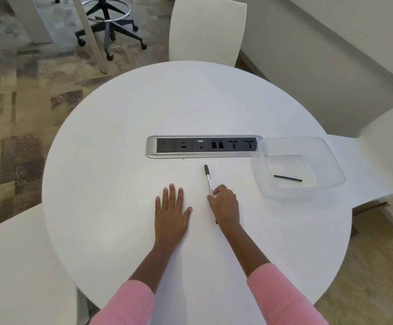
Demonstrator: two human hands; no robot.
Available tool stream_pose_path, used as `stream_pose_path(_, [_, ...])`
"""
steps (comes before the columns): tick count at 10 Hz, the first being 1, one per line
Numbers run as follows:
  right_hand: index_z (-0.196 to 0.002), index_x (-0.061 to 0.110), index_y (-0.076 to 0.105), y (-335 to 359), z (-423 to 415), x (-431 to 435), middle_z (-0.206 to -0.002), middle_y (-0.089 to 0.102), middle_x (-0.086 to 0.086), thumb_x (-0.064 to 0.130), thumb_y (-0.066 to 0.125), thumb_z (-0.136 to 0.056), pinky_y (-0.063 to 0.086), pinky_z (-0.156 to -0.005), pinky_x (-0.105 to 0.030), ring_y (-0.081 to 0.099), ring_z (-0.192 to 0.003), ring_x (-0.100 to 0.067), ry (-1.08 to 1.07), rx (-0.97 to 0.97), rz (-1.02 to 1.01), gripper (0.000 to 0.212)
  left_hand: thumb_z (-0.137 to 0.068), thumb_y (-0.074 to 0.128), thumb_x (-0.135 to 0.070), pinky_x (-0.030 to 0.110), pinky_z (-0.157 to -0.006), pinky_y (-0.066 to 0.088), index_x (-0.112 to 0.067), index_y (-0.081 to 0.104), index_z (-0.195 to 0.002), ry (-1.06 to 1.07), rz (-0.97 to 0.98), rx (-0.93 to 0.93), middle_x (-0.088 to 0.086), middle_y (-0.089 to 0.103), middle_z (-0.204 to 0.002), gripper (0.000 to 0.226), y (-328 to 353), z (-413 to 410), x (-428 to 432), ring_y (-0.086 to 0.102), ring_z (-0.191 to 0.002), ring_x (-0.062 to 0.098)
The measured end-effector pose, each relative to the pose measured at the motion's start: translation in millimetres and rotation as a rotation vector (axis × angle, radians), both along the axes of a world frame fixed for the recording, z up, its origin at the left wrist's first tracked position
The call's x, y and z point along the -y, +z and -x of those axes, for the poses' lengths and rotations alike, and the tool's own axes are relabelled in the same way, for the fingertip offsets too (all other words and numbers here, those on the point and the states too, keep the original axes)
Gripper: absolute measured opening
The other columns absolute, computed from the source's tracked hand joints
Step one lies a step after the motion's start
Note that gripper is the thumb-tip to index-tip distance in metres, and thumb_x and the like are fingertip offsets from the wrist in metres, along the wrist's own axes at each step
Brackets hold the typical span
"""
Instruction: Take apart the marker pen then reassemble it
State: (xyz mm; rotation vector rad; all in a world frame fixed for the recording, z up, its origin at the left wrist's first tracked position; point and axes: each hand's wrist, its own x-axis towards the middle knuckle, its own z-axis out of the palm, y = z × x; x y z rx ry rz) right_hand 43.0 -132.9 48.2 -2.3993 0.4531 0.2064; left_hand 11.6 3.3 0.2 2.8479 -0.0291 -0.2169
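The marker pen [207, 178] sat just right of the frame's centre on the round white table [120, 148], its black cap pointing up toward the socket panel [202, 146]. The right hand [225, 205] pinched the pen's lower barrel between thumb and curled fingers. The left hand [171, 212] lay flat on the table to the left of the pen, fingers straight and spread, holding nothing. At the right edge, a clear plastic container [331, 158] held a thin black rod [288, 178].
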Motion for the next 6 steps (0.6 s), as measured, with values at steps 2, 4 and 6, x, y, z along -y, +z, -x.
stream_pose_path(2, [-0.099, 0.003, 0.054, -3.2, -1.7, -1.5, -0.097, 0.063, -0.016, 0.017, 0.058, -0.084, 0.043, -0.076, -0.032, 0.058, -0.090, -0.030, -0.024, -0.017, -0.026, 0.021, -0.097, 0.005, -0.042, 0.043, -0.105, 0.019, -0.008, 0.041, -0.133, 0.009, 0.017, 0.013, 0.020, 0.047, -0.139, 0.062, -1.4, 0.2, 0.1, 0.049, -0.125, 0.035])
stream_pose_path(4, [-0.099, 0.004, 0.054, -7.3, -4.2, 1.2, -0.097, 0.063, -0.015, 0.022, 0.061, -0.083, 0.040, -0.073, -0.029, 0.058, -0.090, -0.028, -0.034, -0.021, -0.050, 0.025, -0.097, 0.005, -0.041, 0.043, -0.105, 0.020, -0.007, 0.043, -0.133, 0.019, 0.017, 0.026, 0.020, 0.047, -0.139, 0.062, -3.0, 0.4, 1.0, 0.048, -0.126, 0.035])
stream_pose_path(6, [-0.093, 0.005, 0.056, -7.8, -1.7, 11.1, -0.088, 0.063, -0.015, 0.025, 0.054, -0.088, 0.043, -0.070, -0.032, 0.058, -0.085, -0.029, -0.010, 0.088, -0.027, 0.021, -0.097, 0.004, -0.040, 0.044, -0.104, 0.023, -0.007, 0.044, -0.132, 0.008, 0.038, 0.065, 0.020, 0.049, -0.138, 0.062, -4.4, -3.1, 3.3, 0.049, -0.125, 0.033])
